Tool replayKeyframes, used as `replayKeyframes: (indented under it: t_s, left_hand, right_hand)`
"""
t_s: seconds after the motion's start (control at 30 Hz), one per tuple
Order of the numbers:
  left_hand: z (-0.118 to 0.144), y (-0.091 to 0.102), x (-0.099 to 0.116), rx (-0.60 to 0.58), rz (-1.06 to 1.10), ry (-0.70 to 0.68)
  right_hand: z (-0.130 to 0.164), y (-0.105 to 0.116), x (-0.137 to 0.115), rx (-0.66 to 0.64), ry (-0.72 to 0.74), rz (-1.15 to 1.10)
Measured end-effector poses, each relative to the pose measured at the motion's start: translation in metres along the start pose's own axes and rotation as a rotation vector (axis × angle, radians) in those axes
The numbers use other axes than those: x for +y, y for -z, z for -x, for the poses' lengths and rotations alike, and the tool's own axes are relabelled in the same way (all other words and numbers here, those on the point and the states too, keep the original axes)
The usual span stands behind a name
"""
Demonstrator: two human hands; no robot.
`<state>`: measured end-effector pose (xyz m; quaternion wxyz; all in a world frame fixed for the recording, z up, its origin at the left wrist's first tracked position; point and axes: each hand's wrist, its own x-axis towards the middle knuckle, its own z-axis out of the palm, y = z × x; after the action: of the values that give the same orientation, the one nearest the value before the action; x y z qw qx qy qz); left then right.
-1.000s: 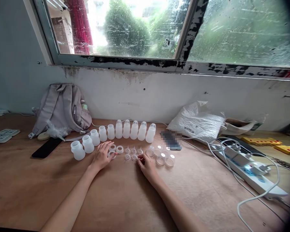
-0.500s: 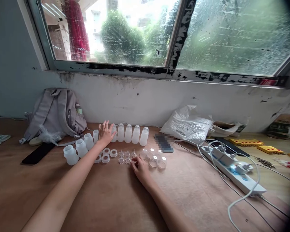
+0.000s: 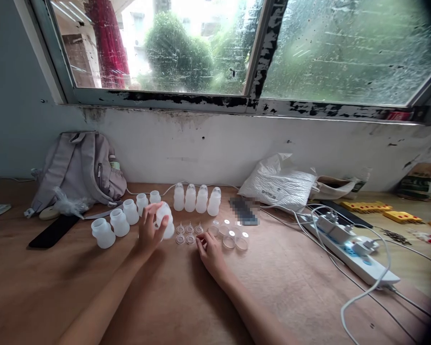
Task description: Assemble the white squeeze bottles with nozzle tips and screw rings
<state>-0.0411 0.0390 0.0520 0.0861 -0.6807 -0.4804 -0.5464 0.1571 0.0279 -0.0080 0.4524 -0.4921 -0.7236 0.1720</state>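
l. hand (image 3: 151, 232), left of ctr in frame, curled round bottle (image 3: 170, 230); shd be light, slick, so hold mid-body. r. hand (image 3: 209, 247), ctr: grip unclear.

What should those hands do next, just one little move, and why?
Perhaps draw the capped bottle in the left hand toward the body, over bare tabletop: it is held close to the small clear pieces, which it might knock.
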Motion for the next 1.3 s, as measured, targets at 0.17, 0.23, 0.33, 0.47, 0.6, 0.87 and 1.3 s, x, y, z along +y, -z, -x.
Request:
replayKeyframes:
  t_s: [0.17, 0.23, 0.33, 0.47, 0.6, 0.87, 1.3]
  left_hand:
    - [0.051, -0.005, 0.020, -0.154, 0.206, 0.157]
    - [0.060, -0.009, 0.024, -0.235, 0.322, 0.236]
    - [0.061, -0.009, 0.027, -0.374, 0.520, 0.340]
    - [0.054, -0.004, 0.030, -0.590, 0.650, 0.425]
    - [0.053, -0.004, 0.034, -0.682, 0.592, 0.449]
    - [0.063, -0.007, 0.049, -0.874, 0.959, 0.737]
    - [0.057, -0.012, 0.052, -1.056, 1.557, 1.109]
  right_hand:
    - [0.003, 0.006, -0.014, 0.015, 0.010, -0.069]
    - [0.003, 0.009, -0.019, -0.003, 0.003, -0.116]
    - [0.003, 0.013, -0.024, -0.042, -0.019, -0.205]
    - [0.003, 0.015, -0.027, -0.086, -0.020, -0.334]
    - [0.005, 0.018, -0.031, -0.139, -0.018, -0.412]
    - [0.002, 0.024, -0.042, -0.211, -0.231, -0.670]
    - [-0.002, 0.031, -0.049, -0.168, -0.391, -0.940]
